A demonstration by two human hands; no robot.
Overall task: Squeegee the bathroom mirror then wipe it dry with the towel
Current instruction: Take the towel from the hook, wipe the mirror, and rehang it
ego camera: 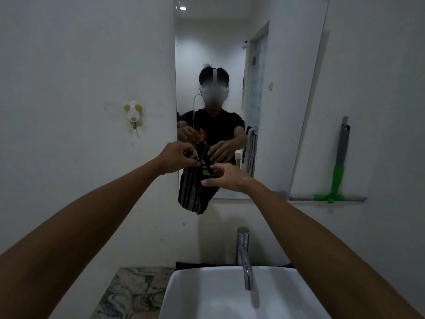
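Note:
A tall mirror [287,100] hangs on the white wall above the sink. In front of its lower left part I hold a dark towel [194,192] with pale stripes, hanging down past the mirror's bottom edge. My left hand [177,158] pinches the towel's top left corner. My right hand [224,177] grips the top edge just to the right. A squeegee [338,178] with a grey handle and green head stands upright on a narrow ledge to the right of the mirror, leaning against the wall, apart from both hands.
A white basin [184,293] with a chrome tap [243,254] sits directly below my arms. A marbled counter [131,293] lies left of it. A small animal-shaped hook [134,115] is stuck on the wall left of the mirror. The mirror reflects a person and a doorway.

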